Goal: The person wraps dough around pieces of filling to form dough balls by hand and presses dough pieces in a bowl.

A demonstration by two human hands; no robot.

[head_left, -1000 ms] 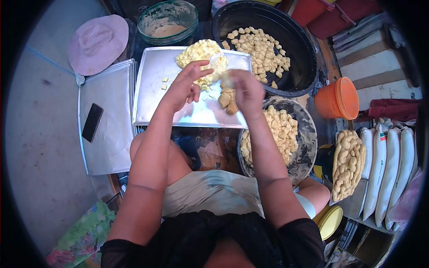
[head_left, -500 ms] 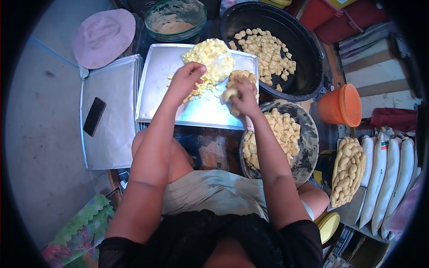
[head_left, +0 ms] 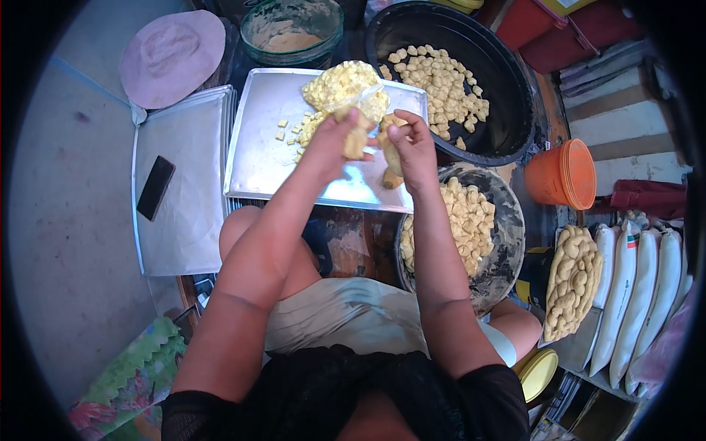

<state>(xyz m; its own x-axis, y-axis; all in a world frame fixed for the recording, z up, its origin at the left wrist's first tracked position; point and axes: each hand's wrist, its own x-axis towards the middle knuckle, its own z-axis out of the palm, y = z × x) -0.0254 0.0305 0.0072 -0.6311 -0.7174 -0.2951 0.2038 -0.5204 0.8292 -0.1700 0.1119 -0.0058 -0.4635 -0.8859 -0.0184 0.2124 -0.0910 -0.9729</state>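
Note:
My left hand (head_left: 331, 151), over the metal tray (head_left: 268, 165), is closed around a tan piece of dough (head_left: 356, 138), slightly blurred. Just right of it, my right hand (head_left: 416, 153) pinches a dough lump (head_left: 391, 156) between thumb and fingers. Part of that lump is hidden by the hand. A further bit of dough (head_left: 393, 179) shows below it at the tray's right side. Beyond my hands, a clear plastic bag of pale yellow cubes (head_left: 340, 82) rests on the tray, with loose yellow cubes (head_left: 282, 134) scattered to its left and in front.
A large black basin (head_left: 507, 121) with dough pieces stands back right; a floury tub (head_left: 507, 242) of dough lumps sits below my right forearm. A green-rimmed bowl (head_left: 254, 55) is behind the tray. Left are stacked trays (head_left: 191, 213), a phone (head_left: 156, 188) and a pink hat (head_left: 173, 59). An orange bucket (head_left: 548, 176) stands right.
My left hand has moved right and down, and now has dough in it. My right hand has turned and shifted slightly right; the dough cluster beside it is smaller.

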